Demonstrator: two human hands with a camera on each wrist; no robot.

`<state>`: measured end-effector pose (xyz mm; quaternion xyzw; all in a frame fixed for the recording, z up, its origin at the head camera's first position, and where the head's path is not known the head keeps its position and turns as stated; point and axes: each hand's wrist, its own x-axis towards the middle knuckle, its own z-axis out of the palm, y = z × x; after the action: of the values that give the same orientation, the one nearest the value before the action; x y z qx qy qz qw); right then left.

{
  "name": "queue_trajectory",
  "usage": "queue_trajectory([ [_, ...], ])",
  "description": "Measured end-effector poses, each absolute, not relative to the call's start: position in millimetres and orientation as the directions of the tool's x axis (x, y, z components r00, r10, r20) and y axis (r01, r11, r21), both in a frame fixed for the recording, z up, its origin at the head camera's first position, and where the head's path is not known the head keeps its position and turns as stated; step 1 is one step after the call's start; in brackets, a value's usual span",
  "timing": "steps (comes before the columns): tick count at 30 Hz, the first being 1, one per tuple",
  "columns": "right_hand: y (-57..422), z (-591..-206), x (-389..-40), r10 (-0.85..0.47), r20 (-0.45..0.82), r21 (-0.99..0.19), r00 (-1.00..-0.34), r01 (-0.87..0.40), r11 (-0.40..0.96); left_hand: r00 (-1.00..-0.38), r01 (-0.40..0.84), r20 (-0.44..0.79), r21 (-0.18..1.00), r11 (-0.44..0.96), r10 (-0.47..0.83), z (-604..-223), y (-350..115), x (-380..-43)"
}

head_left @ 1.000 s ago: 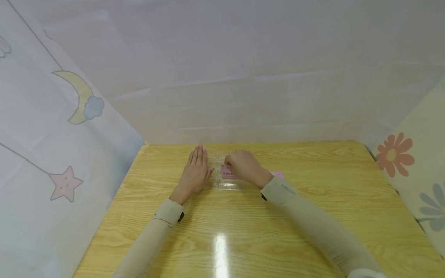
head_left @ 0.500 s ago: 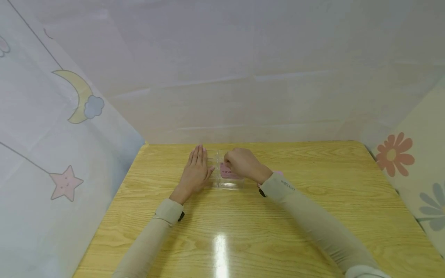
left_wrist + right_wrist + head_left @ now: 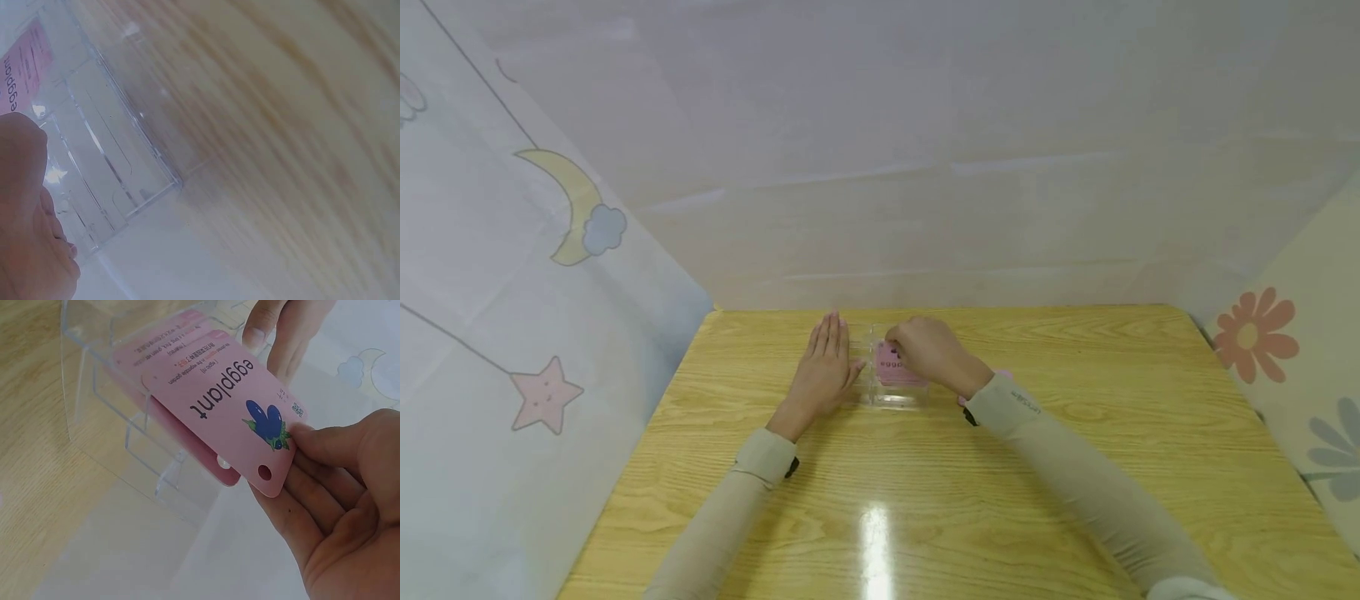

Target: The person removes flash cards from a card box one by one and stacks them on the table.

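Note:
A clear plastic rack (image 3: 901, 402) with several slots stands on the table in front of me. My left hand (image 3: 823, 371) rests on its left part, fingers straight and pointing away. In the right wrist view, my right hand (image 3: 344, 487) pinches the lower corner of a pink eggplant card (image 3: 219, 394) between thumb and fingers. That card stands tilted at the rack, in front of another pink card (image 3: 134, 347) set in the slots. The head view shows the right hand over the rack's right part, partly covering the cards.
Beside the right wrist, a pink item (image 3: 1003, 373) lies on the wooden table (image 3: 880, 467), mostly hidden by the sleeve. Paper-like walls with printed drawings enclose the table at the back and sides.
My right hand has shifted slightly toward the rack's far side, and more of the pink cards shows beneath it. The left hand stays in place.

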<state>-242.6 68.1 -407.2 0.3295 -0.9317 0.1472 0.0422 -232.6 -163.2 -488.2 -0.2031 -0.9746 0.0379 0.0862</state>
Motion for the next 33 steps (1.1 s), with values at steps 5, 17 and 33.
queue_trajectory([
  [5,72.4,-405.0,-243.8,-0.609,0.182,-0.26,-0.772,-0.635,0.727,-0.899,0.394,0.162,-0.102,0.913,0.406,-488.0,-163.1,-233.7],
  [17,78.3,-400.2,-243.8,-0.598,0.204,-0.323,-0.775,-0.63,0.706,-0.9,0.394,0.162,-0.092,0.915,0.404,-488.4,-163.5,-233.9],
  [33,98.9,-388.8,-250.9,-0.542,0.176,-0.529,-0.822,-0.544,0.652,-0.9,0.391,0.174,-0.082,0.917,0.4,-490.2,-164.0,-233.2],
])
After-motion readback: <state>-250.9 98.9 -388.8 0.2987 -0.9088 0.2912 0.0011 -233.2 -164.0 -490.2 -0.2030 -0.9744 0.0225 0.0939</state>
